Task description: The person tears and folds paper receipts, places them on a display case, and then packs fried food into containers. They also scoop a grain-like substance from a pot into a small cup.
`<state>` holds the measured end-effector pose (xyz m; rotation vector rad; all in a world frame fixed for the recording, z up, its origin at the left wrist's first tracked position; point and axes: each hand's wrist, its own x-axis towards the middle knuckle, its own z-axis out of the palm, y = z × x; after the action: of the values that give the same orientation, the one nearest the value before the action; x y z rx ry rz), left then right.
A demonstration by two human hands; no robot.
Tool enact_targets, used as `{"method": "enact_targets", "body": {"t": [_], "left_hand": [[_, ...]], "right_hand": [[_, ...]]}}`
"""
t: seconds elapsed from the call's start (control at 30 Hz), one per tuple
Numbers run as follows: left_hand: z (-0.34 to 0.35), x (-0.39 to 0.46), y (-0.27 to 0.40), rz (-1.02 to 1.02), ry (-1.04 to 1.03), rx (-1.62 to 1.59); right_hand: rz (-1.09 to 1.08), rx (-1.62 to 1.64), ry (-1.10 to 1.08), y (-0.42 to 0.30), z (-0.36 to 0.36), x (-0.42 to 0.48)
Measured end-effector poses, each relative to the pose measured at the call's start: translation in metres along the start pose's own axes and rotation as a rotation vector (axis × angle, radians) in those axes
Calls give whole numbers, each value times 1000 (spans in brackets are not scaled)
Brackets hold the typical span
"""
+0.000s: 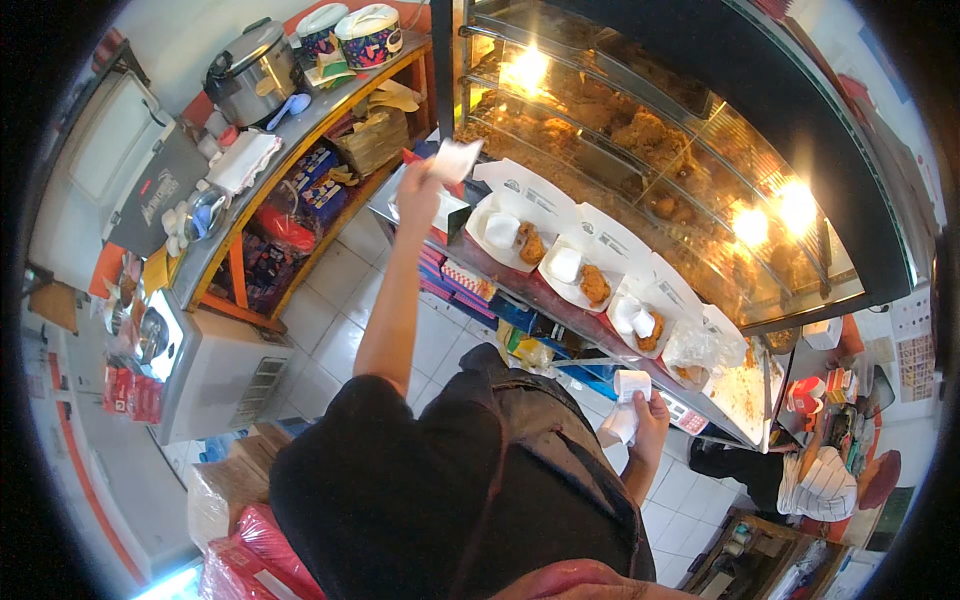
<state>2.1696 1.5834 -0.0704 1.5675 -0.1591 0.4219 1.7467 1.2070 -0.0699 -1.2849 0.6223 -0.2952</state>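
My left hand (420, 189) is raised at the near left end of the counter and grips a small white paper item (456, 160), blurred. My right hand (649, 426), low at the right of my body, holds a partly rolled strip of white paper (624, 421). Between the hands, several open white cardboard boxes stand in a row on the counter. The leftmost box (487, 219) has a white wrapped bundle (502, 229) beside a fried chicken piece (531, 244). Two further chicken pieces (595, 286) (649, 332) lie in the neighbouring boxes. A clear plastic bag (705, 343) covers part of the rightmost box.
Behind the boxes rises a lit glass display cabinet (757, 300) with fried chicken on its shelves. A side counter (319, 105) at left bears a rice cooker (255, 75). At far right, a person in a striped shirt (819, 487) works at another counter. Packed stock fills the shelves below.
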Motion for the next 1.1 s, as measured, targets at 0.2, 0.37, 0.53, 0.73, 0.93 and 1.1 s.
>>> {"method": "enact_targets", "body": {"t": [0.2,0.37,0.53,0.73,0.93,1.1], "left_hand": [[-77,-3,-108,159,-171,794],[-54,6,-113,279,-292,1020],[-38,8,-106,310,-333,859],[-36,-3,-101,372,-252,748],[53,-90,20,-160,-758,260],[125,-182,140,-520,-1205,-333]], "right_hand": [[74,-143,-53,-8,18,8],[70,-141,-36,-3,30,9],[114,-121,-10,7,22,-4],[87,-205,3,1,21,-5],[-147,-273,-107,-38,51,23],[-98,-19,-240,-79,77,33]]}}
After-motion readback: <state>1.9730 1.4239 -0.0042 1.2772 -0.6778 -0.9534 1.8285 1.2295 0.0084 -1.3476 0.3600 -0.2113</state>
